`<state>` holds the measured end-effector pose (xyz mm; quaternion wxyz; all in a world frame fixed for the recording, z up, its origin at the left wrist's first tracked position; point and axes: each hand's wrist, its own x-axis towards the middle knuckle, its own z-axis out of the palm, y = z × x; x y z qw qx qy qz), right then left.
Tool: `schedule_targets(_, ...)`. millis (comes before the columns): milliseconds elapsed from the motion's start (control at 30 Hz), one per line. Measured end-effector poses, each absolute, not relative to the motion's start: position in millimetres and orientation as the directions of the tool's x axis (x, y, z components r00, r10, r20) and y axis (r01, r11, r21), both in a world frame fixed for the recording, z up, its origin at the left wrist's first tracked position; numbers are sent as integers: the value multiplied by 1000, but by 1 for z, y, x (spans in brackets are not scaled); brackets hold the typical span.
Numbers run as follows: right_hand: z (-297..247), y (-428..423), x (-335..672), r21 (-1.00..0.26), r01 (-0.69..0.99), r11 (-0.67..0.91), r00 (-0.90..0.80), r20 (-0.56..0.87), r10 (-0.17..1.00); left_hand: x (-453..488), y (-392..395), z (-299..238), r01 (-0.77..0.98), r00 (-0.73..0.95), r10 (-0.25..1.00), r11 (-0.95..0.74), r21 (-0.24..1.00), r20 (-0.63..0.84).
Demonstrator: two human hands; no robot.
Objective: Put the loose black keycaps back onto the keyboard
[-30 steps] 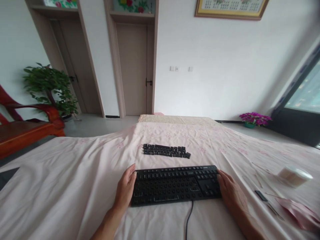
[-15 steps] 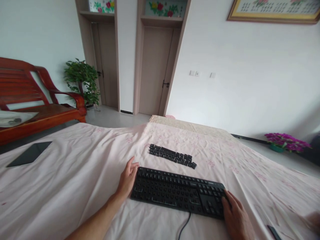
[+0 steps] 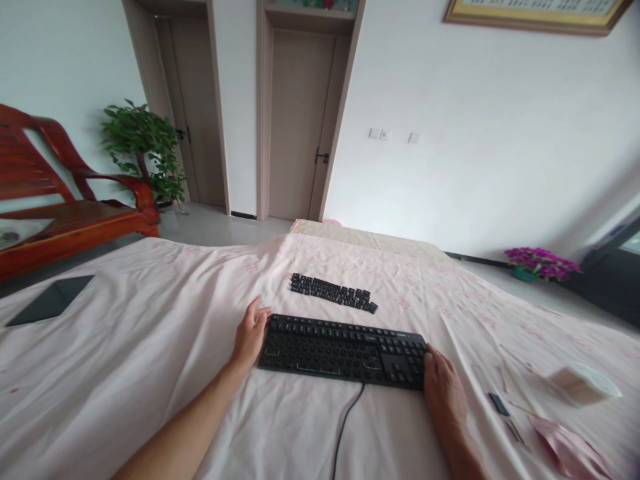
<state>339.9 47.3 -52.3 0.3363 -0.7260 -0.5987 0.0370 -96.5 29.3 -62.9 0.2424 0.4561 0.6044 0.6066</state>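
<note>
The left hand (image 3: 253, 330) is laid against the left end of a black keyboard (image 3: 345, 341), forearm stretched out from the near left, fingers held straight and loose, so the hand is seen as open and merely touching the edge. The right hand (image 3: 443, 387) is set on the near right corner of the keyboard, wrist low, fingers bent over the keys; whether the corner is actually clasped cannot be told from this angle. The keyboard is placed flat at the middle of a pale pink cloth (image 3: 150, 347), its cable (image 3: 345, 427) trailing toward the near edge. Just beyond it, a strip of loose black keys (image 3: 333, 293) is laid in rows.

At the far left of the cloth a dark tablet (image 3: 50, 300) is seen; at the near right, a white round tub (image 3: 580, 383). Behind, a red wooden bench (image 3: 75, 220), a green plant (image 3: 143, 147), 2 doors (image 3: 295, 127) and purple flowers (image 3: 540, 261) are ranged along white walls.
</note>
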Motion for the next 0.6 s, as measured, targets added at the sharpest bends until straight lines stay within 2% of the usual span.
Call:
schedule_targets(133, -53, 49, 338, -516, 852, -85, 295, 340, 893, -96, 29, -63, 292, -458, 843, -156, 943, 281)
schedule_targets(367, -53, 49, 337, -477, 867, -144, 331, 335, 882, -96, 28, -61, 257, -464, 848, -149, 955, 258)
schedule_targets(600, -48, 47, 332, -515, 833, -203, 384, 273, 882, -99, 28, -61, 256, -444, 860, -146, 956, 250)
